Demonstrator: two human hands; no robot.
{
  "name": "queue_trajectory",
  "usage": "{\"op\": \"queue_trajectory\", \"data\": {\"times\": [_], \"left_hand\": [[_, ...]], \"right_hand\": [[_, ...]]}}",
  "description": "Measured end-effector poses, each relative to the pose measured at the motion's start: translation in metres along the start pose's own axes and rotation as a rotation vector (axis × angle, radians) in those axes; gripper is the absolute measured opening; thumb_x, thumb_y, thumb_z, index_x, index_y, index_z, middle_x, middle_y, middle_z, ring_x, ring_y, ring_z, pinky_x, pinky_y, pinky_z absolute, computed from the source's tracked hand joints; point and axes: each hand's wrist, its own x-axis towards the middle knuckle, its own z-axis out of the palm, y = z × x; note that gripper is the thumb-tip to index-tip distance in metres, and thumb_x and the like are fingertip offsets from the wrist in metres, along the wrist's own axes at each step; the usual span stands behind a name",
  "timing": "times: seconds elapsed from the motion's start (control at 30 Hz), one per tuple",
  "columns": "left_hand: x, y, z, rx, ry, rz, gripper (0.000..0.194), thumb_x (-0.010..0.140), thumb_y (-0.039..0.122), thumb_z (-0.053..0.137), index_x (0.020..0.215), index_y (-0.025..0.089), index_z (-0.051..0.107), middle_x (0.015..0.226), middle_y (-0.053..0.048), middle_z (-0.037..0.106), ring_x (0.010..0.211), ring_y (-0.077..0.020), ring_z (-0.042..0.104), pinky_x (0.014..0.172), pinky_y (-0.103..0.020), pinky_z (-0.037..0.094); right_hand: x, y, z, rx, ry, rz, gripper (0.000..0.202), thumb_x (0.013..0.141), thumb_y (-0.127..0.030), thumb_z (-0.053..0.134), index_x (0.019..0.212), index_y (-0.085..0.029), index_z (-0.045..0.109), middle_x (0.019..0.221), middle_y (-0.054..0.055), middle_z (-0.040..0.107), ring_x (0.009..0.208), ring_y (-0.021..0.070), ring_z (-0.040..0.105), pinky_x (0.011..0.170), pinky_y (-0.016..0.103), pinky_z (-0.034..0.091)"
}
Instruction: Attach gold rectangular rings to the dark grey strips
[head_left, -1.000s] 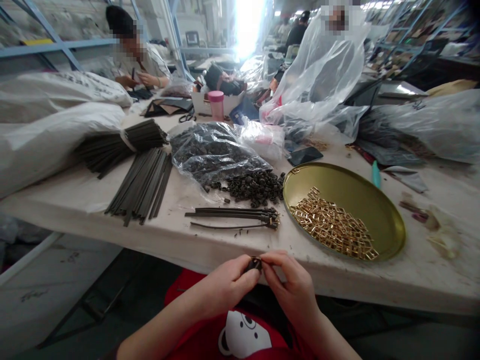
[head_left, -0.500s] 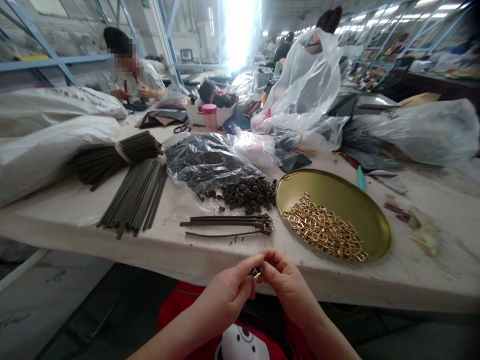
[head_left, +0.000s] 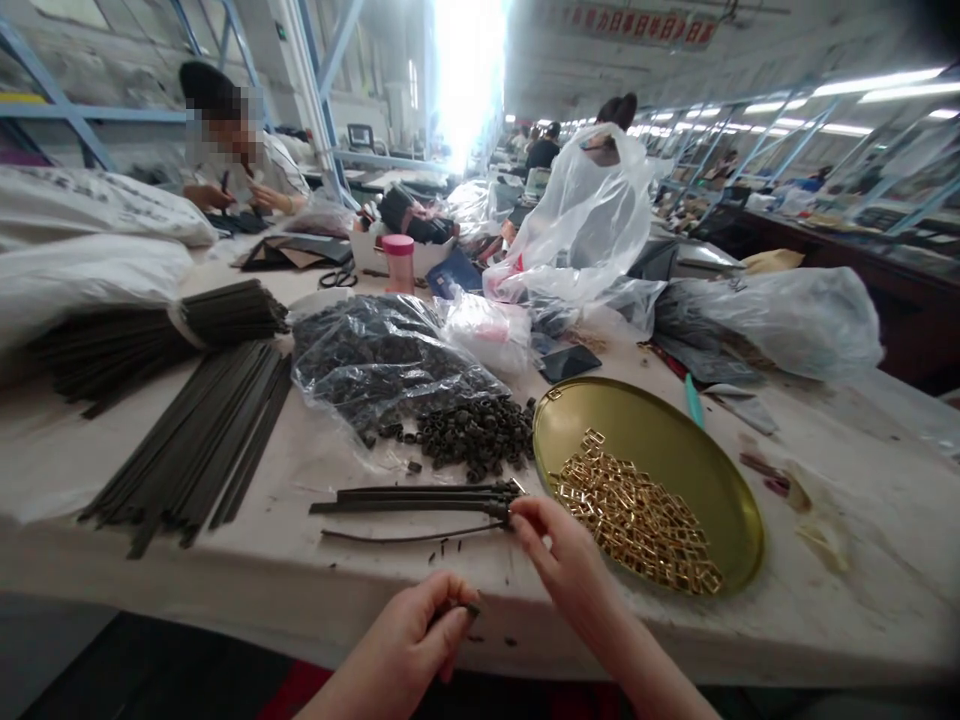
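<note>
The two hands, together in the earlier frame, have parted: the right hand (head_left: 562,548) has reached to the far-right ends of the row of dark strips (head_left: 420,506), just left of the round tray (head_left: 675,440). The left hand (head_left: 424,628) is at the near edge of the desk (head_left: 375,568), nearer the wearer than the tray and to its left. Its fingers are pinched on a small dark piece (head_left: 471,609), mostly covered. The right fingertips meet at the strip ends; I cannot tell whether they grip one or merely touch it.

A careless pull there might drag neighbouring strips askew if their ends catch. The right forearm passes close to the tray, so a bump could scatter the buckles (head_left: 637,520). The dark piece might slip, being so small.

The strips look flat, matt and leathery. The buckles are shiny, gold-coloured rectangular frames; the tray is smooth, with a raised rim. Left of it, stubby dark loops (head_left: 480,435) spill from a crinkled clear bag (head_left: 375,350), and farther left lie fanned strips (head_left: 195,440), long and straight.
</note>
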Motion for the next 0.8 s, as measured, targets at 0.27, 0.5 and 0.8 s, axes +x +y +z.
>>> {"op": "queue_trajectory", "data": {"times": [0.27, 0.5, 0.8], "left_hand": [[0.008, 0.002, -0.007, -0.082, 0.013, -0.011, 0.025, 0.081, 0.039, 0.043, 0.087, 0.016, 0.050, 0.058, 0.007, 0.039, 0.049, -0.0075, 0.036, 0.047, -0.018, 0.031], [0.006, 0.009, -0.008, -0.068, 0.085, -0.025, 0.022, 0.079, 0.036, 0.046, 0.083, 0.015, 0.051, 0.054, 0.008, 0.039, 0.046, -0.0069, 0.036, 0.046, -0.018, 0.030], [0.009, 0.030, -0.001, -0.003, 0.194, 0.081, 0.026, 0.079, 0.039, 0.048, 0.081, 0.014, 0.055, 0.048, 0.008, 0.042, 0.045, -0.0071, 0.037, 0.045, -0.018, 0.030]], "right_hand": [[0.080, 0.016, -0.009, -0.777, 0.025, -0.057, 0.006, 0.076, -0.017, 0.055, 0.071, -0.016, 0.058, 0.073, 0.010, 0.062, 0.072, 0.0219, 0.058, 0.063, 0.028, 0.038], [0.058, 0.004, -0.022, -0.527, 0.022, -0.058, 0.016, 0.082, -0.019, 0.044, 0.084, -0.015, 0.059, 0.081, 0.009, 0.065, 0.075, 0.0192, 0.060, 0.067, 0.029, 0.042], [-0.027, -0.049, 0.009, 0.672, -0.010, 0.199, 0.027, 0.069, -0.043, 0.062, 0.076, -0.017, 0.058, 0.059, -0.002, 0.058, 0.052, 0.0103, 0.049, 0.052, 0.023, 0.041]]}}
